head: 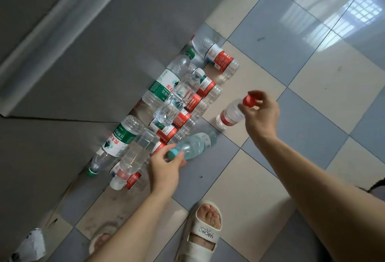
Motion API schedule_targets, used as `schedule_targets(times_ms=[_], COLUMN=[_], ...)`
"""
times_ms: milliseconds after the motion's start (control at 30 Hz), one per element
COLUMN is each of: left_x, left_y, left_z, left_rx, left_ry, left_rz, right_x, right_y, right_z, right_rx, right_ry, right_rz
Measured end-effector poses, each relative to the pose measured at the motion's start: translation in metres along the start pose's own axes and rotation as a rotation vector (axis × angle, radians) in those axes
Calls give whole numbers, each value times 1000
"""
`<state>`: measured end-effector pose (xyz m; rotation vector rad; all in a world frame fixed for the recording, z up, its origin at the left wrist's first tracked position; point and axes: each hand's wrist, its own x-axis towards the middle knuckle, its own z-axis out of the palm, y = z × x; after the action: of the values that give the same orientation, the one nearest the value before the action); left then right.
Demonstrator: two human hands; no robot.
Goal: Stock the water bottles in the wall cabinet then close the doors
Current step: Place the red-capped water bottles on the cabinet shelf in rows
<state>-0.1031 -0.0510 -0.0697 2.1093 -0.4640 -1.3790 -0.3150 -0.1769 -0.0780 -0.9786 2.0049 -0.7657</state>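
Several water bottles lie in a heap [177, 103] on the tiled floor beside a grey cabinet face [87, 53]. My left hand [165, 170] grips the neck of a pale blue bottle with a blue cap [193, 145], which lies tilted at the heap's near edge. My right hand [261, 113] pinches the red cap of a small red-label bottle [230, 116] that stands apart on a cream tile. Green-label bottles [120, 138] lie against the cabinet; red-label ones sit in the middle. The cabinet's doors and inside are not in view.
My sandalled foot [205, 232] stands on the floor near the bottom, with the other foot [102, 241] partly behind my left forearm. A crumpled white object [31, 245] lies at the bottom left. Blue and cream checkered tiles [302, 63] stretch to the right.
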Motion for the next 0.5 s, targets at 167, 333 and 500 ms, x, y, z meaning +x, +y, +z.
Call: schedule_targets(times_ms=[167, 333, 500], left_x=[2, 22, 38], left_y=[57, 102, 130], left_z=[42, 79, 103], left_rx=[576, 760, 942], left_ry=[-96, -218, -316], left_rz=[497, 703, 779], right_x=[-1, 9, 7], right_y=[-4, 5, 21], right_z=[-17, -26, -25], right_rx=[-158, -230, -306], right_ry=[17, 7, 7], right_rz=[-190, -292, -331])
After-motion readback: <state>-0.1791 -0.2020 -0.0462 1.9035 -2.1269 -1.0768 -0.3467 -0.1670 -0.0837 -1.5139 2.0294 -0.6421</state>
